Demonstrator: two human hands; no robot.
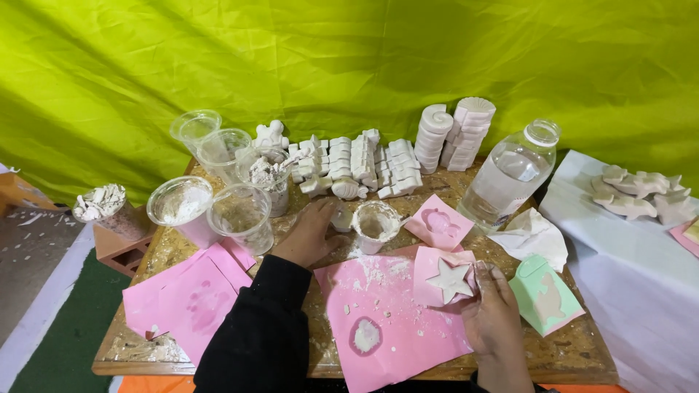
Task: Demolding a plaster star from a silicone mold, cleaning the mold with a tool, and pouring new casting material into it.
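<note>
The right hand (494, 309) grips a pink star mould (445, 277) by its edge, the white plaster star (451, 279) sitting in it, above the pink paper (393, 327) on the wooden table (568, 349). The left hand (312, 233) lies flat and loose on the table (holding nothing), just beside a small plaster-coated cup (376, 225). A water bottle (510, 176) stands behind.

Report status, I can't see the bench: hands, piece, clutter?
Left hand flat on table by small cup. Right hand grips white star in pink mould. Bottle close behind.
</note>
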